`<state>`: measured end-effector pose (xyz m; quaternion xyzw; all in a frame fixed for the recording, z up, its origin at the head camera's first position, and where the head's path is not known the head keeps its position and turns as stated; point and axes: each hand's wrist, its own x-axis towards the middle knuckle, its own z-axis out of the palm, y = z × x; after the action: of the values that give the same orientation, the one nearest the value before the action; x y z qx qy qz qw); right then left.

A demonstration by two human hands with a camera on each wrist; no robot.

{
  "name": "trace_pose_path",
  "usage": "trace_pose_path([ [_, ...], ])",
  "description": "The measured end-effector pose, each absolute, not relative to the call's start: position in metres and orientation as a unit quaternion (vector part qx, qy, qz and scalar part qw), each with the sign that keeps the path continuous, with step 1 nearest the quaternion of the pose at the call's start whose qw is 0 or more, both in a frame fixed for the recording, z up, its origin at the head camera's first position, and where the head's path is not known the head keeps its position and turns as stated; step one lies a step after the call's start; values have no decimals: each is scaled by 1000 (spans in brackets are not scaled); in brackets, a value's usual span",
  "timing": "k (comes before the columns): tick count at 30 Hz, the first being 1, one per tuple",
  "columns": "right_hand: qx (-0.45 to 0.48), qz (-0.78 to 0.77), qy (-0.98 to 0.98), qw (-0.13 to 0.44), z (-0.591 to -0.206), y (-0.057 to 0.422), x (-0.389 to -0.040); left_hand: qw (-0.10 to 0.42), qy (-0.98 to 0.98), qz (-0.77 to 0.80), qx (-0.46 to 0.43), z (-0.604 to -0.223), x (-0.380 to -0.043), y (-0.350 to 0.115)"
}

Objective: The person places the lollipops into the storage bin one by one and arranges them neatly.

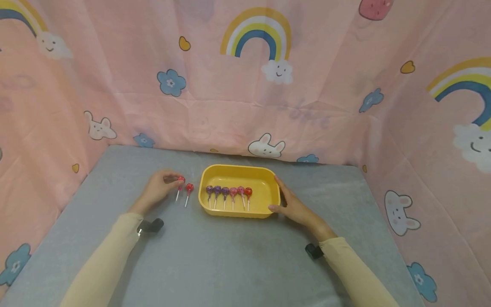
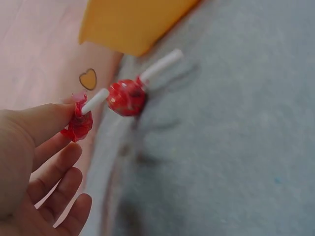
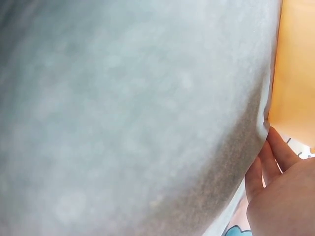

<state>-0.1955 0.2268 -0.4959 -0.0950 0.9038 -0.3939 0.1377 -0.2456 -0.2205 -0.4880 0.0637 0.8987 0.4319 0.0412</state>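
Note:
My left hand [image 1: 156, 189] pinches a red-wrapped lollipop [image 2: 81, 123] between thumb and forefinger, its white stick pointing down. The other fingers are spread below in the left wrist view. Just right of it, a second red lollipop [image 1: 189, 188] is on the grey cloth. A yellow tray [image 1: 264, 172] holds a row of lollipops: 3 purple ones [image 1: 217, 190], 2 pink ones [image 1: 233, 192] and a red one [image 1: 248, 192], sticks towards me. Around the tray's right end, my right hand [image 1: 295, 208] holds on with thumb and fingers; the right wrist view shows its fingers against the wall.
Grey cloth [image 1: 230, 264] covers the table. Pink printed curtains [image 1: 215, 119] hang along its back and sides. A dark strap-on device [image 1: 151, 225] sits on the left wrist and another dark device [image 1: 313, 251] on the right.

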Motion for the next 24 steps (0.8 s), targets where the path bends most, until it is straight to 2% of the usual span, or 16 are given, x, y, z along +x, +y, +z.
trace_pose_path([
  [9,-91,-395,904,138,-496,227,-195,64,896,439,33,-464,-249,-203],
  [24,-88,-392,905,138,-497,227,-195,44,878,466,105,-439,-258,-153],
])
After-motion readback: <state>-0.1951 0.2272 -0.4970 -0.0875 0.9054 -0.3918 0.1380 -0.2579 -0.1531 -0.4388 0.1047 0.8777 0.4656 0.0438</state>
